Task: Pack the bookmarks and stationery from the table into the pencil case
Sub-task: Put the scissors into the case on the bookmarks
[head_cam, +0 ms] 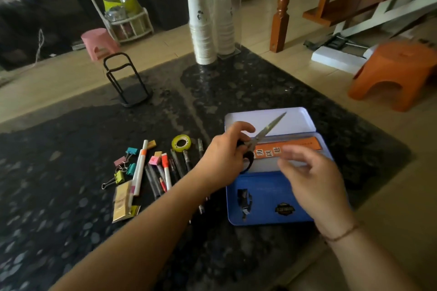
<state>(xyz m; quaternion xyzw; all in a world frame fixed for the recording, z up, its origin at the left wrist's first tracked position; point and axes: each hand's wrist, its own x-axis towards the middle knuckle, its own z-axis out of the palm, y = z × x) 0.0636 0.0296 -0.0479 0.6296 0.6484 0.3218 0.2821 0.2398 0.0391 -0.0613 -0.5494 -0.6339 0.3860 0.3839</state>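
A blue tin pencil case (267,198) lies open on the dark stone table (71,196), with an orange bookmark (295,145) inside it. My left hand (224,151) grips a pair of scissors (267,131) by the black handles, blades pointing up and right over the case's lid. My right hand (309,172) hovers blurred over the case, fingers apart, holding nothing that I can see. Left of the case lie several pens and markers (163,170), a roll of yellow tape (181,143), coloured binder clips (124,165) and packaged gold bookmarks (123,201).
A black wire stand (125,80) sits at the table's back left. Two stacks of paper cups (203,28) stand at the far edge beside a clear holder. An orange stool (392,73) is on the floor at right, a pink stool (99,42) farther back.
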